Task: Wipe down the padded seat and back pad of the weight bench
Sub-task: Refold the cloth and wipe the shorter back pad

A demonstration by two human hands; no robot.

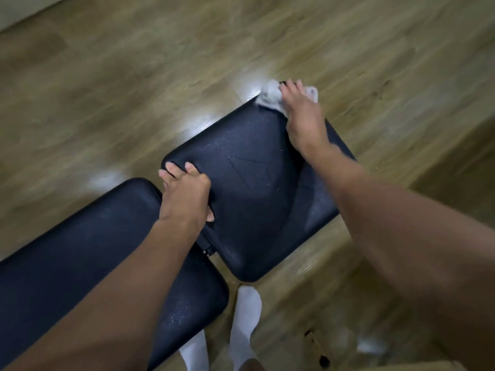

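Observation:
The black padded seat (254, 188) of the weight bench fills the middle of the view, and the black back pad (80, 250) runs off to the lower left. My right hand (302, 113) presses a crumpled white cloth (269, 96) onto the seat's far corner. My left hand (184, 191) grips the seat's edge at the gap between the two pads, fingers curled over the rim. Fine specks and scratches show on both pads.
Wood-look flooring (134, 76) surrounds the bench, with bright glare patches beside the seat. My two feet in white socks (246, 322) stand on the floor just below the seat. A pale wall base (16, 12) shows at the top left.

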